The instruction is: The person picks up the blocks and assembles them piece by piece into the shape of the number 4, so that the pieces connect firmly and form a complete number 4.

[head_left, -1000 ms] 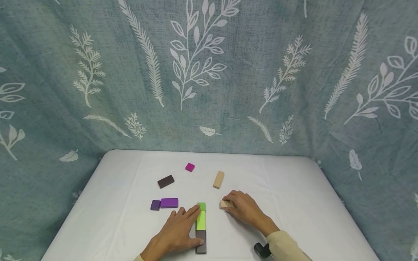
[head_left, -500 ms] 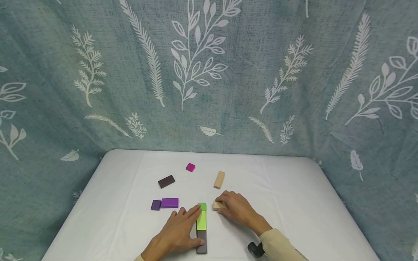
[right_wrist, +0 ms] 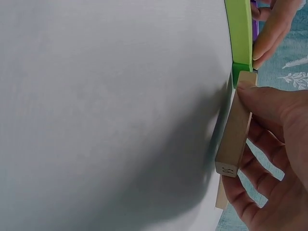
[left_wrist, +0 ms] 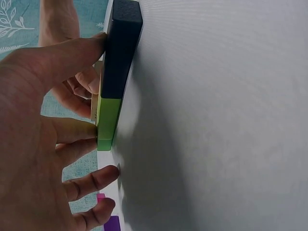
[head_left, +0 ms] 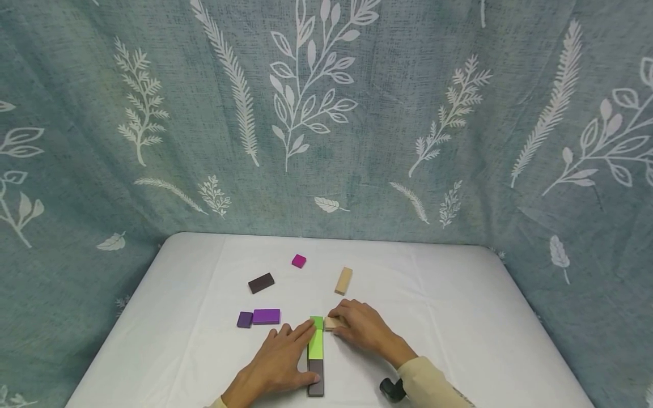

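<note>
A dark grey block (head_left: 316, 378), a lime green block (head_left: 316, 344) and a small green block (head_left: 319, 322) form one straight row on the table. My left hand (head_left: 278, 358) rests against this row, its thumb on the grey block and fingertips beside the green end. Little and ring fingers spread free in the left wrist view. My right hand (head_left: 366, 328) pinches a pale wooden block (right_wrist: 234, 127) between thumb and fingers. One end of it is right at the small green block; small dark marks show on its other end. In the head view, fingers partly cover it.
Beyond the hands lie another wooden block (head_left: 344, 281), a magenta cube (head_left: 299, 261) and a dark brown block (head_left: 261, 283). At the left, a dark purple block (head_left: 245, 319) sits beside a purple block (head_left: 267, 317). A black device (head_left: 391, 390) is at the right sleeve.
My right hand has moved left with the wooden block, bringing it from a gap away up to the green end of the row. My left hand has stayed in place.
</note>
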Demonstrator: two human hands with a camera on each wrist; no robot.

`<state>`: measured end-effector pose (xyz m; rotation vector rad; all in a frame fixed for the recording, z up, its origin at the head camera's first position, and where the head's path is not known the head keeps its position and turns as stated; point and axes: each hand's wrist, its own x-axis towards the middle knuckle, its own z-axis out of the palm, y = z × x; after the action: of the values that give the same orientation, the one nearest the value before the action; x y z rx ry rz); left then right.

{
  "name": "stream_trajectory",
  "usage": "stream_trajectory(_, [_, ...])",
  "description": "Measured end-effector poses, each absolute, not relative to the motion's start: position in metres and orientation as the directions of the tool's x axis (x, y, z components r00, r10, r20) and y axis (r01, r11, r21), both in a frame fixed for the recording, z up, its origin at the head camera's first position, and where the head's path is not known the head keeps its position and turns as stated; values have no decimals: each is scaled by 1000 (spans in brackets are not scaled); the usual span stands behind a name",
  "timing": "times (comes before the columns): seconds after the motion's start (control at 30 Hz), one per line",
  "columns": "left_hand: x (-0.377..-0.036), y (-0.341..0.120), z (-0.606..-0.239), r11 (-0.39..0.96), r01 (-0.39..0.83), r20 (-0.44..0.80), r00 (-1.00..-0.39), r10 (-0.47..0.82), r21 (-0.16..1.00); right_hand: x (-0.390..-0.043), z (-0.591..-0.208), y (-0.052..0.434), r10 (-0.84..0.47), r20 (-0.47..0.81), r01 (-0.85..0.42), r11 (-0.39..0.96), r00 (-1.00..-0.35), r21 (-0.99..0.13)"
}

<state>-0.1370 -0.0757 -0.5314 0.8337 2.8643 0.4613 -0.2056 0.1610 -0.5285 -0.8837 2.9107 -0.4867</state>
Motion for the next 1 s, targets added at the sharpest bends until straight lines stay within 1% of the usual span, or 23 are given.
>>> stream_trajectory(0.47, [-137,-76,-531,801,492,-51,-841,539,340,-204,-529,155,-554,40,-537,783,-831,-314])
stream_trajectory(1.0, [-137,-76,-533,803,497,-52,-839,541,328,-204,-529,155,-565,34,-546,778,-825,-311])
